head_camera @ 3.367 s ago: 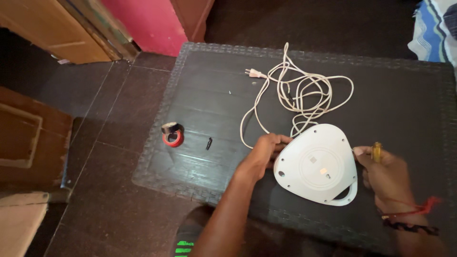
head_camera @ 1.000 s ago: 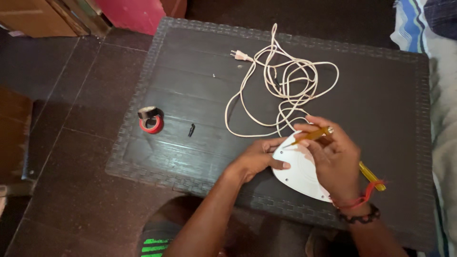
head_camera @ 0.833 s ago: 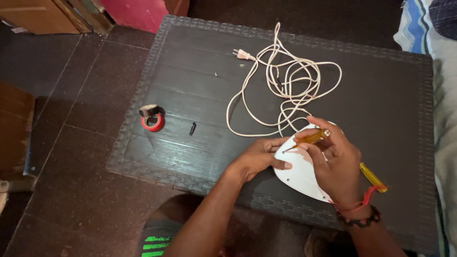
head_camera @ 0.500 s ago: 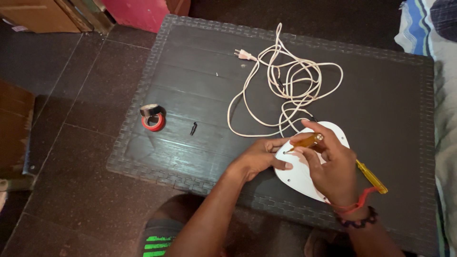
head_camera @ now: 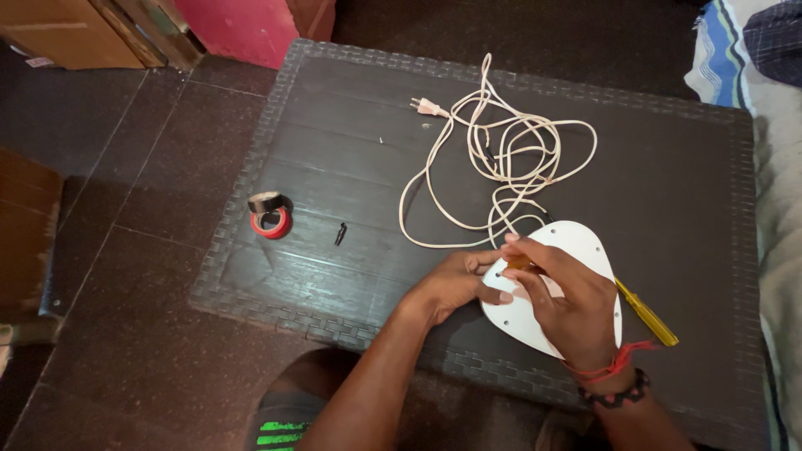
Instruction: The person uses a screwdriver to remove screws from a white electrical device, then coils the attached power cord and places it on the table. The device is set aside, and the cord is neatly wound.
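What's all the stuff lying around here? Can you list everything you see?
White plate: one, teardrop-shaped, on the table's near right.
Screwdriver: one, yellow handle, right of the plate.
Cord: one, white, tangled, plug at its far end.
Tape rolls: two, black and red, table's left.
Small black piece: one, beside the tape.
Table: one, dark, woven edge.
Left hand: touching the plate's edge.
Right hand: over the plate, pinching something small.

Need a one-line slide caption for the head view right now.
Left hand steadies a white plate while right hand works a yellow screwdriver on a dark table.
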